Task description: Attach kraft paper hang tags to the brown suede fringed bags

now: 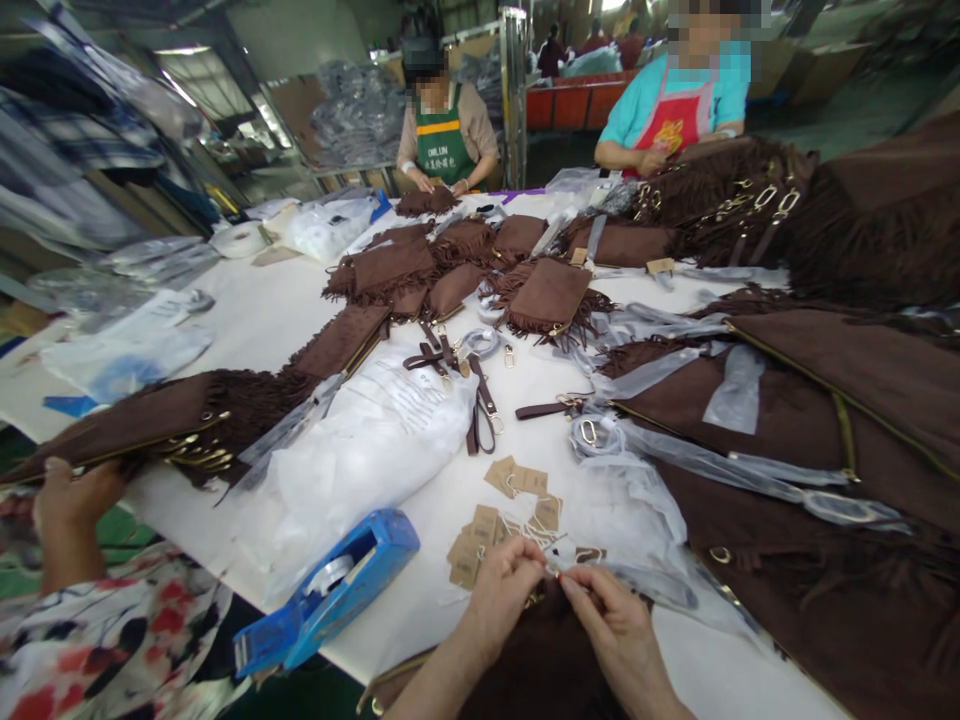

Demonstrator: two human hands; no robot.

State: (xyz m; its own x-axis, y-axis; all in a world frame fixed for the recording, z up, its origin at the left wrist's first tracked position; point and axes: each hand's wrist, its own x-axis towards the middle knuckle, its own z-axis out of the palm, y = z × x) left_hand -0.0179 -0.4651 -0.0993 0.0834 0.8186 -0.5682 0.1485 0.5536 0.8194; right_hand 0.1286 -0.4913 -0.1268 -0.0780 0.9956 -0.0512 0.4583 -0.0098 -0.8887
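My left hand [506,590] and my right hand [607,610] meet at the table's near edge, fingertips almost touching. Each is pinched closed on something small and thin, perhaps a tag string, too small to make out. Below them lies a dark brown bag [544,660] with a bit of gold hardware at its top. Brown paper tags [472,545] with white strings lie just beyond my left hand. Clear plastic wrapping [637,500] sits beyond my right hand.
A blue tape dispenser [330,590] stands at the left near edge, beside a white plastic bag [367,430]. Brown fringed bags [795,420] cover the right side. Straps [484,400] lie mid-table. A co-worker's hand [75,500] is at left; two people work across the table.
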